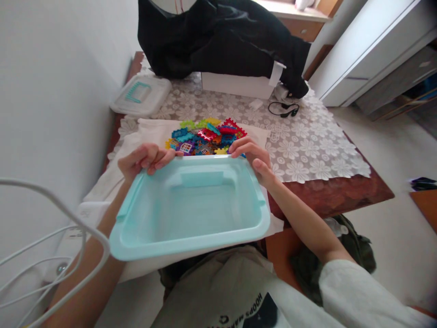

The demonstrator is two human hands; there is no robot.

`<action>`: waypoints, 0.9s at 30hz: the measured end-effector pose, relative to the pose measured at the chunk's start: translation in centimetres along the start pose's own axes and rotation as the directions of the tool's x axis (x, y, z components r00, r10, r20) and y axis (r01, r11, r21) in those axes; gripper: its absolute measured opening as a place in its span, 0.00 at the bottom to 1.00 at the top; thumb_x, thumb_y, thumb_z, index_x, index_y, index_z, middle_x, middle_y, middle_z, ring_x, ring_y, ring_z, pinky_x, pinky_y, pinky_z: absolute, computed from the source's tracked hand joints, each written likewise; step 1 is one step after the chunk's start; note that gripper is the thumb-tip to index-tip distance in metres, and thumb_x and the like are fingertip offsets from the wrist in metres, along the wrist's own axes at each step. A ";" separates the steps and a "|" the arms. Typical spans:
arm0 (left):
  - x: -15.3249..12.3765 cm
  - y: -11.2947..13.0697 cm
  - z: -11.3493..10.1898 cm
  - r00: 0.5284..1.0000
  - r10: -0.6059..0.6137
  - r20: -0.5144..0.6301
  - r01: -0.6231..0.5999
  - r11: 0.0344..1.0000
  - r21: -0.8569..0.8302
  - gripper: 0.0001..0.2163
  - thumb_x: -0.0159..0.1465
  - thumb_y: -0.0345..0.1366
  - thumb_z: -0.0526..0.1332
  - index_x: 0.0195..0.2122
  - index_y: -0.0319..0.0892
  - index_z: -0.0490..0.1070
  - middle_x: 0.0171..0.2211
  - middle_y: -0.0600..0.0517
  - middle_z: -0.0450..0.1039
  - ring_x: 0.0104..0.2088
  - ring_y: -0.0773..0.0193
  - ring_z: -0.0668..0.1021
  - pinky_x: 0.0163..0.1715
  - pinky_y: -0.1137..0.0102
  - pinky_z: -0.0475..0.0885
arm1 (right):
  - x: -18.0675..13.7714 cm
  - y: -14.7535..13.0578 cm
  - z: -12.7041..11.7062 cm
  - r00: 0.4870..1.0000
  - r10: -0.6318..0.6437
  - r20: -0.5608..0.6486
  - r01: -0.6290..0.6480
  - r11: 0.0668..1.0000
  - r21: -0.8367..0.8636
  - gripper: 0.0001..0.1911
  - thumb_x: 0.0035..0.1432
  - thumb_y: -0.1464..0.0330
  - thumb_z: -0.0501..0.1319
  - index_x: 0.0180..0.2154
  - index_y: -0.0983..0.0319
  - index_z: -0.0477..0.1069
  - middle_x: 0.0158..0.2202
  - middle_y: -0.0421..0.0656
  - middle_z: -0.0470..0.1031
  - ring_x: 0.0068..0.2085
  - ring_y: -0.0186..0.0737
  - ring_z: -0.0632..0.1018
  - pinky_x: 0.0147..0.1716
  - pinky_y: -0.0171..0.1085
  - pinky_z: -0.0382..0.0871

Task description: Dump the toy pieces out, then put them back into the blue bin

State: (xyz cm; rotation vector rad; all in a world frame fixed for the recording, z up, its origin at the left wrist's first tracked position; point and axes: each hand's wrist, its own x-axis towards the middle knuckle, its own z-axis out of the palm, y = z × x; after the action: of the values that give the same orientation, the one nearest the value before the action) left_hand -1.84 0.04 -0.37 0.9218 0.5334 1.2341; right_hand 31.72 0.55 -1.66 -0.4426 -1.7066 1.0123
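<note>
A pale turquoise plastic storage bin (191, 248), with nothing inside it, sits close to my body at the table's near edge, its opening facing me. My left hand (146, 159) is closed at its far left corner, with the index finger stretched along the far rim. At the far right corner, my right hand (252, 157) grips the rim with bent fingers, thumb apart from them. Just beyond the bin lies a heap of colourful plastic building pieces (208, 135) with toothed edges, some shaped like windows. The bin's far rim hides the near part of the heap.
A clear lid (141, 96) with a turquoise handle lies at the back left. Black fabric (221, 41) drapes over a white box (235, 85). Black headphones (284, 110) rest on the lace tablecloth (307, 150). White cables (85, 223) loop at the left.
</note>
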 end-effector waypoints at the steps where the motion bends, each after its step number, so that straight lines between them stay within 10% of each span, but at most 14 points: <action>1: 0.0 -0.1 0.3 0.999 0.029 0.018 -0.029 1.000 0.000 0.31 0.64 0.48 0.73 0.16 0.46 0.52 0.13 0.58 0.45 0.20 0.66 0.63 0.39 0.64 0.80 | 0.1 -0.1 -0.1 0.999 0.032 0.041 -0.033 0.999 0.015 0.22 0.73 0.48 0.61 0.50 0.55 0.85 0.53 0.50 0.81 0.56 0.54 0.81 0.61 0.53 0.73; 5: 0.2 -0.1 1.4 0.997 0.016 0.072 -0.020 0.999 0.047 0.23 0.62 0.49 0.76 0.19 0.45 0.69 0.16 0.55 0.64 0.25 0.61 0.76 0.41 0.63 0.83 | 0.5 -0.1 -0.5 0.966 0.097 0.241 -0.118 0.990 0.073 0.19 0.71 0.50 0.65 0.50 0.56 0.86 0.60 0.50 0.81 0.62 0.55 0.80 0.68 0.53 0.70; 8: 0.2 0.4 1.5 0.983 -0.143 0.116 0.130 0.985 0.115 0.14 0.58 0.48 0.78 0.34 0.43 0.83 0.37 0.43 0.87 0.41 0.47 0.88 0.50 0.56 0.84 | 0.6 0.7 -0.6 0.954 0.103 0.280 -0.154 0.974 0.166 0.20 0.68 0.51 0.68 0.50 0.56 0.86 0.60 0.50 0.83 0.63 0.56 0.80 0.68 0.54 0.70; 13: 0.4 1.3 1.0 0.881 -0.442 0.170 0.400 0.886 0.233 0.26 0.51 0.34 0.78 0.54 0.41 0.85 0.56 0.35 0.88 0.55 0.29 0.88 0.51 0.50 0.86 | 0.8 1.8 -0.5 0.950 0.093 0.299 -0.178 0.947 0.269 0.20 0.64 0.52 0.70 0.49 0.57 0.85 0.56 0.50 0.85 0.60 0.56 0.82 0.66 0.54 0.72; 19: 0.3 1.2 0.4 0.897 -0.403 0.181 0.372 0.910 0.183 0.22 0.48 0.26 0.73 0.46 0.42 0.87 0.56 0.38 0.89 0.56 0.37 0.89 0.52 0.57 0.86 | 0.7 1.6 -0.9 0.959 0.156 0.236 -0.207 0.956 0.210 0.24 0.69 0.46 0.67 0.54 0.56 0.84 0.55 0.50 0.86 0.59 0.54 0.84 0.63 0.51 0.77; 23: 0.3 0.9 -0.1 0.918 -0.371 0.142 0.328 0.909 0.257 0.10 0.46 0.28 0.75 0.31 0.43 0.86 0.49 0.41 0.91 0.54 0.38 0.90 0.49 0.60 0.85 | 0.6 2.4 -2.1 0.985 0.171 -0.028 -0.172 0.950 -0.262 0.20 0.77 0.49 0.62 0.53 0.54 0.84 0.57 0.50 0.86 0.62 0.54 0.82 0.69 0.56 0.72; 27: 0.6 0.6 -0.5 0.932 -0.312 0.182 0.237 0.909 0.343 0.04 0.48 0.32 0.76 0.22 0.43 0.83 0.42 0.41 0.91 0.41 0.43 0.91 0.39 0.62 0.84 | 0.3 4.0 -3.1 0.973 0.230 -0.035 -0.187 0.685 -0.704 0.25 0.72 0.52 0.68 0.64 0.55 0.80 0.70 0.54 0.77 0.72 0.64 0.73 0.76 0.66 0.60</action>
State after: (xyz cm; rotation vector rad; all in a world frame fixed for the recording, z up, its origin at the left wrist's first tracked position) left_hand -2.37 0.76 -0.04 1.1994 0.6598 0.7800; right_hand 33.73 4.34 -4.42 -1.1405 -2.1031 0.4723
